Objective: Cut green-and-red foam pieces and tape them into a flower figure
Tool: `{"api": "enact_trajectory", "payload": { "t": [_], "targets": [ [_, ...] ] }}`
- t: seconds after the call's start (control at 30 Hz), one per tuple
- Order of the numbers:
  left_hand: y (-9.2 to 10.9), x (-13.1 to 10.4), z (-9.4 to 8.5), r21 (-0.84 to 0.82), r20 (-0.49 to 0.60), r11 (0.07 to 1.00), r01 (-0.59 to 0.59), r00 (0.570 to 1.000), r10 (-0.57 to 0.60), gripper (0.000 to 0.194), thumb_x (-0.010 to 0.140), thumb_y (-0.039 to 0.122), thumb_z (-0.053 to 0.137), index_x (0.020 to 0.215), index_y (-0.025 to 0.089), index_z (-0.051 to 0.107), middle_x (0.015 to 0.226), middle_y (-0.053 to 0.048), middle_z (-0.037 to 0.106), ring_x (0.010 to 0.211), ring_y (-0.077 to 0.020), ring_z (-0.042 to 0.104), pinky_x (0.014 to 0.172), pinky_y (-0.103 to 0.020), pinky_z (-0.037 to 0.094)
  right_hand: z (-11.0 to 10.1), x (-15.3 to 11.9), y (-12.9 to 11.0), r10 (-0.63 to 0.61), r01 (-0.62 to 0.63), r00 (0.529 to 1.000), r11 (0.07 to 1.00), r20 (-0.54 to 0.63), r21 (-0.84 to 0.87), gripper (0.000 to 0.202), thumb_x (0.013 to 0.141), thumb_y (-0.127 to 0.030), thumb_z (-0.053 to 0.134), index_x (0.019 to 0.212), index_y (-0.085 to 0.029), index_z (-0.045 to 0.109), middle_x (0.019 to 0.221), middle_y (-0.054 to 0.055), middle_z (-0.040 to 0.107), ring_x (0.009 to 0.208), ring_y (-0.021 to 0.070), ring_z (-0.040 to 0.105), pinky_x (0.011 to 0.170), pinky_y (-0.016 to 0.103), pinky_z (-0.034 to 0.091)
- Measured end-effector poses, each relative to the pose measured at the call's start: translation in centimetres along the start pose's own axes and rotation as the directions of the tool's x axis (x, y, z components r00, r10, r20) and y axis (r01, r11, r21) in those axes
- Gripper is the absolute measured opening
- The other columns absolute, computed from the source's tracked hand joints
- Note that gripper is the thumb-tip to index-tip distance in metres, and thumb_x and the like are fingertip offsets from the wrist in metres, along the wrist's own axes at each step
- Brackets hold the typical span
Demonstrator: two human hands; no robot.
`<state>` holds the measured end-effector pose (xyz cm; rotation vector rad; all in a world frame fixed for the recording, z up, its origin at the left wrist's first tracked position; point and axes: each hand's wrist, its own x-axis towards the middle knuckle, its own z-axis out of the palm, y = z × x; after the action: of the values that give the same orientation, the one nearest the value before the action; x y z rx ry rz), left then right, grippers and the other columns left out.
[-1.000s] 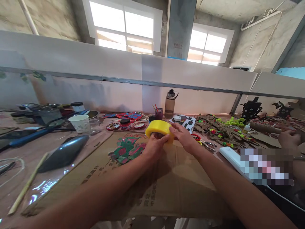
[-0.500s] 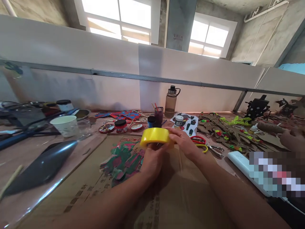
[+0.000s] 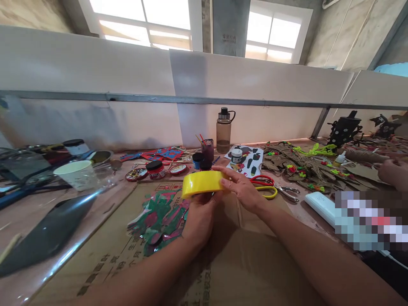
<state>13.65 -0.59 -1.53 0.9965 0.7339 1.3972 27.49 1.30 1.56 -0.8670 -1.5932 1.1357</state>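
A wide roll of yellow tape (image 3: 202, 183) is held above a flat cardboard sheet (image 3: 261, 259). My left hand (image 3: 200, 219) grips the roll from below, its fingers partly hidden inside and behind it. My right hand (image 3: 240, 187) holds the right end of the roll, thumb and fingers against its side. Left of my left hand, green and pink painted pieces (image 3: 157, 216) lie in a pile on the cardboard, with a clear shiny film over part of them.
Behind stand paint jars (image 3: 155, 169), a bottle (image 3: 223, 131) and a paper cup (image 3: 76, 174). Scissors (image 3: 266, 191), pliers (image 3: 287, 192) and a white power bank (image 3: 321, 208) lie right. Another person's hand (image 3: 393, 172) is at the far right, near cardboard pieces (image 3: 287, 168).
The view has shifted slightly, so most things sit a little further left. Both hands still hold the tape roll, which is turned a little. The other person's hand shows more clearly near a brown roll.
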Motion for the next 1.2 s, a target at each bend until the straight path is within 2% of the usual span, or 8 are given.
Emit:
{"api": "enact_trajectory", "payload": {
  "t": [0.17, 0.23, 0.43, 0.57, 0.7, 0.83, 0.93, 1.2],
  "targets": [
    [0.2, 0.7, -0.5, -0.184, -0.014, 0.983, 0.028, 0.999, -0.031, 0.039, 0.066, 0.044, 0.085, 0.095, 0.022, 0.072, 0.116, -0.006, 0.073, 0.116, -0.0269, 0.065, 0.102, -0.037, 0.049, -0.6, 0.2, 0.7, -0.229, 0.243, 0.97, 0.922, 0.081, -0.302, 0.087, 0.076, -0.048, 0.078, 0.151, -0.027, 0.039, 0.157, 0.009, 0.039, 0.144, 0.0277, 0.037, 0.118, 0.045, 0.033],
    [0.5, 0.8, -0.6, -0.192, 0.021, 0.981, 0.041, 0.999, -0.038, 0.039, 0.067, 0.046, 0.084, 0.095, 0.022, 0.072, 0.114, -0.006, 0.073, 0.112, -0.0261, 0.066, 0.1, -0.037, 0.051, -1.1, 0.4, 1.2, -0.274, 0.273, 0.96, 0.869, 0.056, -0.412, 0.088, 0.073, -0.04, 0.081, 0.149, -0.025, 0.039, 0.154, 0.011, 0.043, 0.141, 0.0282, 0.04, 0.119, 0.046, 0.032],
    [1.5, -0.4, -0.4, 0.326, 0.267, 0.944, -0.055, 0.963, -0.036, 0.031, 0.076, 0.04, 0.075, 0.099, 0.019, 0.075, 0.104, -0.008, 0.076, 0.099, -0.0255, 0.068, 0.092, -0.037, 0.051, -3.3, 0.7, 1.6, -0.249, 0.147, 0.962, 0.82, -0.114, -0.553, 0.062, 0.068, -0.019, 0.065, 0.128, -0.016, 0.052, 0.127, 0.012, 0.061, 0.115, 0.0264, 0.059, 0.103, 0.042, 0.046],
    [2.1, -0.8, -0.9, 0.53, 0.221, 0.81, -0.251, 0.963, 0.154, 0.023, 0.085, 0.04, 0.065, 0.079, 0.019, 0.071, 0.077, -0.004, 0.069, 0.076, -0.0194, 0.063, 0.075, -0.031, 0.051, -4.4, 0.3, 0.4, -0.293, 0.137, 0.944, 0.765, -0.151, -0.63, 0.061, 0.057, -0.012, 0.057, 0.117, -0.018, 0.054, 0.115, 0.008, 0.062, 0.105, 0.0246, 0.06, 0.095, 0.039, 0.049],
    [2.9, 0.4, -1.7, 0.457, 0.054, 0.819, -0.346, 0.93, 0.362, 0.029, 0.088, 0.044, 0.06, 0.102, 0.019, 0.065, 0.099, -0.006, 0.067, 0.092, -0.0197, 0.062, 0.084, -0.031, 0.049, -4.6, -0.1, -0.7, -0.394, 0.261, 0.919, 0.645, -0.02, -0.718, 0.054, 0.059, -0.011, 0.056, 0.112, -0.02, 0.059, 0.116, 0.008, 0.062, 0.111, 0.0265, 0.057, 0.1, 0.044, 0.045],
    [3.0, 1.6, -2.0, 0.404, 0.211, 0.901, -0.156, 0.975, 0.075, 0.05, 0.08, 0.049, 0.07, 0.119, 0.018, 0.061, 0.118, -0.01, 0.066, 0.106, -0.0261, 0.062, 0.088, -0.034, 0.049, -4.1, 0.1, -0.7, -0.494, 0.387, 0.865, 0.535, 0.094, -0.751, 0.056, 0.067, -0.008, 0.057, 0.12, -0.024, 0.065, 0.125, 0.007, 0.065, 0.121, 0.0259, 0.054, 0.109, 0.047, 0.039],
    [2.4, 1.6, -1.9, 0.355, 0.34, 0.935, -0.004, 0.932, -0.125, 0.057, 0.069, 0.045, 0.081, 0.115, 0.017, 0.063, 0.115, -0.01, 0.07, 0.105, -0.0295, 0.064, 0.086, -0.036, 0.051, -3.8, 0.4, -0.2, -0.485, 0.354, 0.874, 0.591, 0.031, -0.725, 0.053, 0.076, -0.008, 0.052, 0.124, -0.026, 0.067, 0.128, 0.006, 0.066, 0.123, 0.0234, 0.056, 0.112, 0.047, 0.039],
    [1.5, 0.9, -1.8, 0.266, 0.367, 0.961, 0.068, 0.915, -0.166, 0.053, 0.062, 0.04, 0.087, 0.107, 0.019, 0.069, 0.111, -0.01, 0.074, 0.099, -0.0298, 0.068, 0.083, -0.038, 0.053, -3.9, -0.8, -1.8, -0.213, 0.274, 0.961, 0.826, 0.176, -0.492, 0.061, 0.088, -0.028, 0.06, 0.148, -0.033, 0.047, 0.161, 0.002, 0.035, 0.151, 0.0246, 0.028, 0.122, 0.052, 0.024]
  ]
}}
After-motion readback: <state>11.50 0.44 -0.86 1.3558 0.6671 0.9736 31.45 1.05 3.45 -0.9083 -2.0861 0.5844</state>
